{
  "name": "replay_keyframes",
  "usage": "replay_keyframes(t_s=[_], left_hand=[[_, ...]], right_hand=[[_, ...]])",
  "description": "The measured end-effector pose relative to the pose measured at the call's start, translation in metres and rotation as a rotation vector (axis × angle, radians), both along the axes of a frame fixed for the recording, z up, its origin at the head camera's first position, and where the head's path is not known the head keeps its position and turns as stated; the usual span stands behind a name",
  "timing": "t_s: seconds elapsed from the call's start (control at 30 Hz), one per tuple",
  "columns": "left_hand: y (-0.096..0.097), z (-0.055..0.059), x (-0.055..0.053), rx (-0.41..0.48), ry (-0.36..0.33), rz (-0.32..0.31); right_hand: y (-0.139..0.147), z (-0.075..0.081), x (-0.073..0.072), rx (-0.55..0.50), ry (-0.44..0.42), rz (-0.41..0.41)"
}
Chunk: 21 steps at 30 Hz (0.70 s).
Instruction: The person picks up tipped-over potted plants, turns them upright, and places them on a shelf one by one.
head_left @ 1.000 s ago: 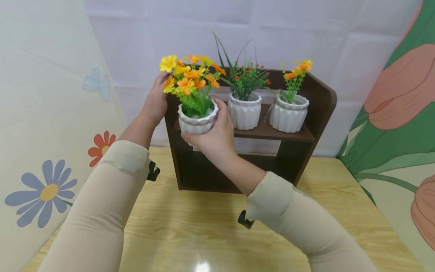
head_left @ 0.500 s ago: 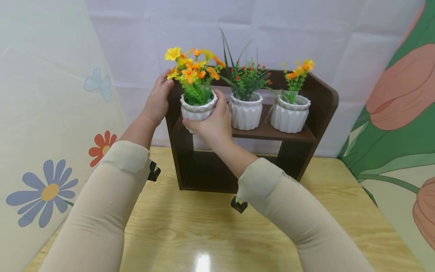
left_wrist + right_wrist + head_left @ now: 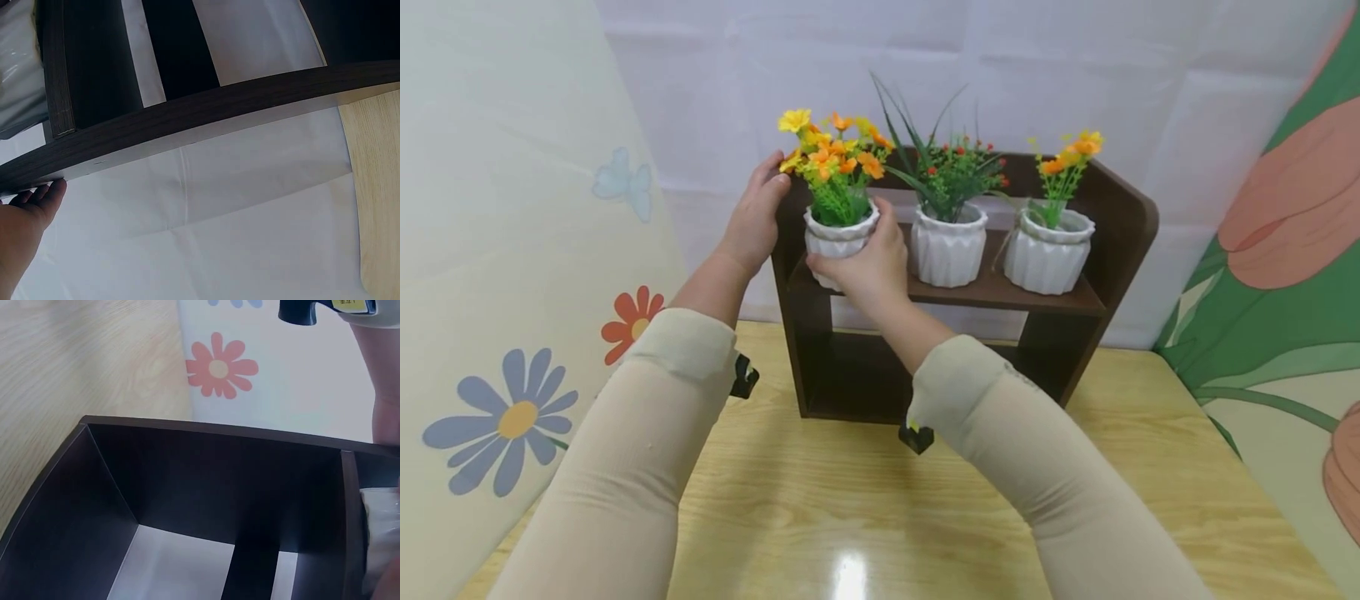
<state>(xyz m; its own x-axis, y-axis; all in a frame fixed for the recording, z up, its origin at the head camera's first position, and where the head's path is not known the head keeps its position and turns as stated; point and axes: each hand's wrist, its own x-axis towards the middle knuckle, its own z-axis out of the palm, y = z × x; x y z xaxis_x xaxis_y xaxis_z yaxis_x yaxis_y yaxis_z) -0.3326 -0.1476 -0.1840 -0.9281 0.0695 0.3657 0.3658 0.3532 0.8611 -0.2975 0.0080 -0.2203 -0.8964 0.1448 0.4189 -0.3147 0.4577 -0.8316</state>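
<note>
My right hand (image 3: 874,265) grips a white fluted flowerpot (image 3: 837,242) by its right side and front, the thumb across the front. Yellow and orange artificial flowers (image 3: 829,158) with green leaves stand upright in it. The pot is at the left end of the upper board of a dark brown shelf unit (image 3: 985,287). In the right wrist view, the white pot (image 3: 382,528) shows only in part, close above that board. My left hand (image 3: 758,215) touches the unit's left side panel near its top; in the left wrist view, its fingers (image 3: 50,197) lie against the panel's outer face.
Beside the held pot, a white pot (image 3: 949,250) holds grass and small red flowers. At the right end stands another white pot (image 3: 1048,260) with orange flowers and a string. The unit stands on a wood-grain table (image 3: 820,500) before a white cloth backdrop (image 3: 820,58).
My right hand has moved the flowerpot back and slightly right, into the shelf's upper left place. The left hand keeps its place at the side panel.
</note>
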Motion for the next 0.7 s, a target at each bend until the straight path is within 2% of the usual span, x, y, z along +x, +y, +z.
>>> replay_keyframes(t_s=[0.37, 0.7], left_hand=[[0.002, 0.0, -0.001, 0.006, 0.005, -0.002], [0.0, -0.002, -0.001, 0.006, 0.006, 0.0]], right_hand=[[-0.004, 0.002, -0.013, -0.005, -0.053, -0.042], [-0.005, 0.001, -0.021, -0.032, -0.047, -0.059]])
